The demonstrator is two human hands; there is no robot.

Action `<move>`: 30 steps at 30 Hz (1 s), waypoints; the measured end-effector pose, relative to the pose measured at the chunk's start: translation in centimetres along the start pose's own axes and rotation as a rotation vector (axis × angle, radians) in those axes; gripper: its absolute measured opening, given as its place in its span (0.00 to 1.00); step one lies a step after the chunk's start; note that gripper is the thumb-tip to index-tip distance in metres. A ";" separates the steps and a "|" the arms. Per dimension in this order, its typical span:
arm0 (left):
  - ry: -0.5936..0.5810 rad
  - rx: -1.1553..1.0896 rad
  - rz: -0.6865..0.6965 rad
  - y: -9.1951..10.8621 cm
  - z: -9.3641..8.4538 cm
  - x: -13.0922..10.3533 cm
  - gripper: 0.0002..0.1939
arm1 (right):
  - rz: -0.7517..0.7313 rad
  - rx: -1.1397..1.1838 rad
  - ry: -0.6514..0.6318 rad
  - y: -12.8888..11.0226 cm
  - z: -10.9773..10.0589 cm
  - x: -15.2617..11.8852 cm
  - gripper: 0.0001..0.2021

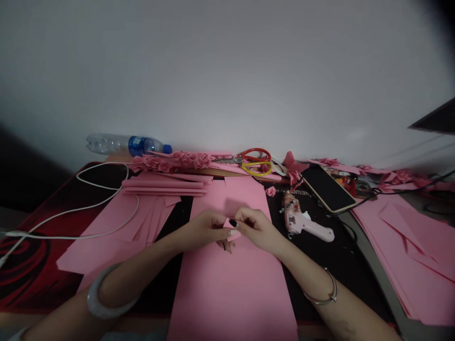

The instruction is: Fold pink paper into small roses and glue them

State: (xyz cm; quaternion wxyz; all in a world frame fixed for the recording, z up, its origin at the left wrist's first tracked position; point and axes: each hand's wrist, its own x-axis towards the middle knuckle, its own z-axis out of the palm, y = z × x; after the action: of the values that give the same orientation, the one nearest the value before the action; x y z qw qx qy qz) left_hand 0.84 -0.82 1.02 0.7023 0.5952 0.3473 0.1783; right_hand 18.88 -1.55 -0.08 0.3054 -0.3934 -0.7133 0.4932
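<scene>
near the right hand: glue gun, phone

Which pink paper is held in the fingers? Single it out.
The small pink piece pinched between left hand and right hand. It alone is held, and is far smaller than the large pink sheet lying below.

The held paper is hovering over the central sheet; loose sheets are lying left of that, the glue gun right, the phone behind-right of the gun, the scissors behind the central sheet.
</scene>
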 end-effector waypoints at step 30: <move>-0.017 -0.111 -0.025 -0.6 -0.5 -0.1 0.12 | -0.390 -0.171 0.240 -1.4 1.0 -0.9 0.07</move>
State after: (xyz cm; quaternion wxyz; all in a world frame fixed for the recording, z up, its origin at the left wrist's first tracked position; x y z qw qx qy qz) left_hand 0.29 -0.68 0.51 0.7396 0.5523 0.3382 0.1833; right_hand 18.15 -3.04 0.85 0.4432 -0.3285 -0.7733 0.3126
